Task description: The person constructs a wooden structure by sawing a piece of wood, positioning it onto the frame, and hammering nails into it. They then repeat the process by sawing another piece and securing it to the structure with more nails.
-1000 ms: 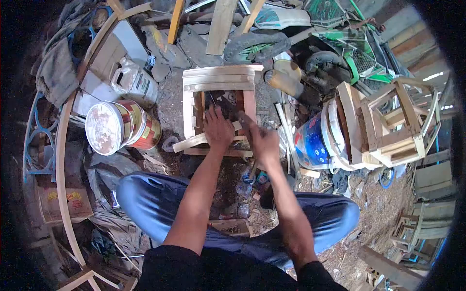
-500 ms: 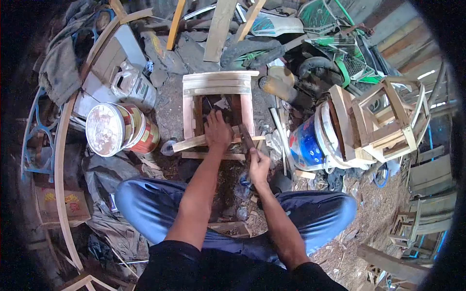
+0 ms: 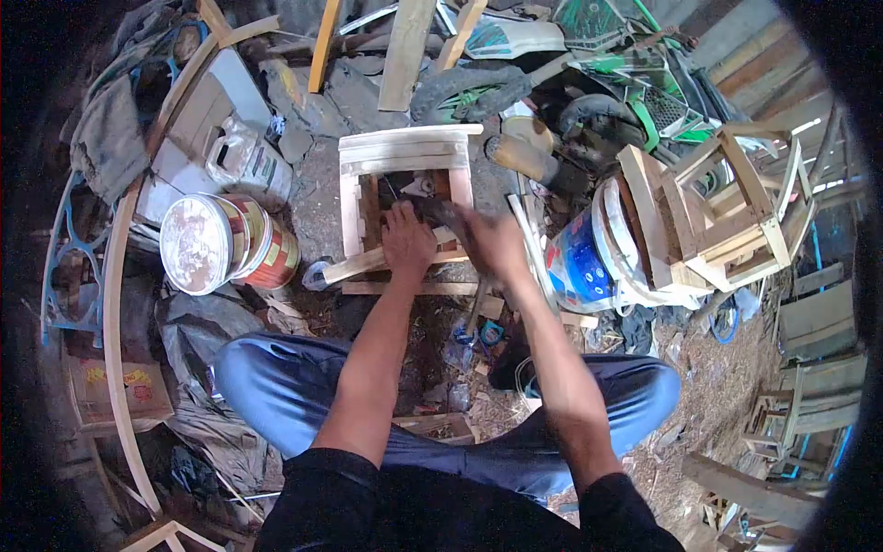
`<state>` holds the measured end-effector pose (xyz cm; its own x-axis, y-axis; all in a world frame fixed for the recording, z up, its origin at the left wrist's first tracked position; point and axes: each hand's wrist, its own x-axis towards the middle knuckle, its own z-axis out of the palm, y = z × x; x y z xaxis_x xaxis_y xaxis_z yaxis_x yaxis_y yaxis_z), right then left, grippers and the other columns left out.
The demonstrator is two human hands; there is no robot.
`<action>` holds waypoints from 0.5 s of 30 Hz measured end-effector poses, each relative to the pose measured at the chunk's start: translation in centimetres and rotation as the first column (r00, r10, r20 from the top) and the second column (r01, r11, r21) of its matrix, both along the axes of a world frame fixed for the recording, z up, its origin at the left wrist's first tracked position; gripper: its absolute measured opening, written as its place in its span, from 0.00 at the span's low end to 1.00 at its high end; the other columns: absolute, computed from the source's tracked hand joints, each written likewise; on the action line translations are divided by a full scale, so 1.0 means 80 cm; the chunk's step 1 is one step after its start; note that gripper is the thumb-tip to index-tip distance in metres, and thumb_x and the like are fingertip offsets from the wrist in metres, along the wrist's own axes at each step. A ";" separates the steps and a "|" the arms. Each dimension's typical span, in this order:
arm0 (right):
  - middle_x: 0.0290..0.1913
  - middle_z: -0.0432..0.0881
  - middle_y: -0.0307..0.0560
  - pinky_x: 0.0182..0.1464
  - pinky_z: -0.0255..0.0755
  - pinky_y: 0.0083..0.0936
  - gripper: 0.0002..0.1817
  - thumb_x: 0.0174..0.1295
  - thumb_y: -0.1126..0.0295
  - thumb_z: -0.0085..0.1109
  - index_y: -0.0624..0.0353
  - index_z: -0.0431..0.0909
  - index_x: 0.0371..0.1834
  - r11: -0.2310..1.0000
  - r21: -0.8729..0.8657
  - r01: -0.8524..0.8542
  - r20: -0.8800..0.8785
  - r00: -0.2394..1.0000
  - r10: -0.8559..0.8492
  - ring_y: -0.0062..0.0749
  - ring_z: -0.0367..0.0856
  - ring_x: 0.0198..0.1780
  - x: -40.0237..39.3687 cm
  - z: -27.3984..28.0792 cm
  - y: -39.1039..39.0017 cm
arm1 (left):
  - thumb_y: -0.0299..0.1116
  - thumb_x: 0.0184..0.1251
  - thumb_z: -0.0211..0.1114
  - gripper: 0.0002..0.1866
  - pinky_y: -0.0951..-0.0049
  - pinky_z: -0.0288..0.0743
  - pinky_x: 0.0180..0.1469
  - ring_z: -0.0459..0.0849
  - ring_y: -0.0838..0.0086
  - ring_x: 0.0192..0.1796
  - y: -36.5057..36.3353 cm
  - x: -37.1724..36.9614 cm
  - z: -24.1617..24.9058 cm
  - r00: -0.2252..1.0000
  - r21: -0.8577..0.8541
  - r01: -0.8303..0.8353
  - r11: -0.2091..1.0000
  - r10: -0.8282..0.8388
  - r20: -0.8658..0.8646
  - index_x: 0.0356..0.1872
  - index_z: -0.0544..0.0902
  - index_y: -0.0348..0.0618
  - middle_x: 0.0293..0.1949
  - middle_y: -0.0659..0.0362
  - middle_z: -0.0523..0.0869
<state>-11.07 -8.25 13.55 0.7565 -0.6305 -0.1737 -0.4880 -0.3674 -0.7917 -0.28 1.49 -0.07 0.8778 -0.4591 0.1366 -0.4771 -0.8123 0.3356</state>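
Well left of the frame [image 3: 405, 155] sits a carton [image 3: 124, 391], its yellow and red lettering too small to read. Nearer the frame, a bucket [image 3: 196, 245] has a stained white top over red and yellow sides; beside it is a white jug [image 3: 241, 156] with an unreadable dark label. What these hold is hidden. A stick [image 3: 363, 266] crosses the frame's near end, the left hand [image 3: 407, 241] over it, fingers slightly parted; I cannot tell whether it grips. The blurred right hand [image 3: 497, 248] curls around a dark tool [image 3: 457, 230] at the frame's right. Farther right, wood covers a blue bucket [image 3: 579, 262].
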 end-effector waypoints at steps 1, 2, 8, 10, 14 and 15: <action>0.23 0.82 0.53 0.31 0.72 0.37 0.19 0.63 0.57 0.57 0.66 0.83 0.34 0.998 -0.055 0.037 0.110 0.993 -0.031 0.42 0.81 0.27 -0.030 -0.039 0.003 | 0.38 0.59 0.57 0.27 0.55 0.65 0.62 0.69 0.55 0.62 -0.001 0.002 0.005 1.000 -0.005 -0.010 1.000 0.010 0.004 0.58 0.66 0.36 0.60 0.46 0.70; 0.19 0.81 0.48 0.28 0.70 0.35 0.18 0.65 0.58 0.57 0.66 0.82 0.32 0.991 -0.104 0.081 0.219 0.974 -0.057 0.36 0.79 0.22 -0.051 -0.079 0.005 | 0.38 0.60 0.56 0.27 0.56 0.65 0.62 0.69 0.55 0.62 0.000 0.001 0.008 1.000 0.011 0.004 1.000 -0.004 -0.021 0.58 0.66 0.36 0.61 0.46 0.70; 0.16 0.72 0.39 0.24 0.62 0.27 0.24 0.68 0.57 0.53 0.65 0.75 0.19 0.836 0.468 0.286 0.184 0.894 -0.409 0.23 0.68 0.18 -0.031 -0.050 0.006 | 0.38 0.61 0.56 0.26 0.56 0.67 0.61 0.70 0.54 0.62 0.002 0.000 -0.004 1.000 0.011 0.020 1.000 -0.020 0.022 0.58 0.66 0.35 0.61 0.44 0.71; 0.16 0.72 0.40 0.23 0.62 0.25 0.24 0.68 0.55 0.52 0.64 0.75 0.19 0.861 0.410 0.300 0.148 0.910 -0.388 0.22 0.68 0.17 -0.019 -0.015 -0.014 | 0.37 0.61 0.56 0.25 0.56 0.68 0.60 0.71 0.55 0.61 0.003 -0.001 -0.003 1.000 0.012 0.014 1.000 -0.014 0.008 0.57 0.67 0.35 0.60 0.44 0.72; 0.15 0.73 0.39 0.20 0.61 0.24 0.25 0.68 0.53 0.53 0.62 0.75 0.18 0.976 0.193 0.096 0.088 0.990 -0.114 0.23 0.69 0.15 -0.050 0.005 -0.027 | 0.37 0.62 0.56 0.19 0.56 0.74 0.53 0.77 0.56 0.53 0.005 -0.001 0.013 0.997 -0.056 0.057 0.997 -0.059 -0.042 0.51 0.70 0.37 0.49 0.48 0.78; 0.14 0.73 0.38 0.19 0.60 0.27 0.25 0.66 0.53 0.54 0.61 0.75 0.17 0.981 0.181 0.068 0.160 0.982 -0.097 0.24 0.70 0.15 -0.070 -0.008 -0.023 | 0.37 0.62 0.56 0.17 0.56 0.75 0.50 0.79 0.56 0.50 0.005 -0.001 0.018 0.993 -0.057 0.074 0.996 -0.079 -0.091 0.48 0.72 0.37 0.46 0.49 0.80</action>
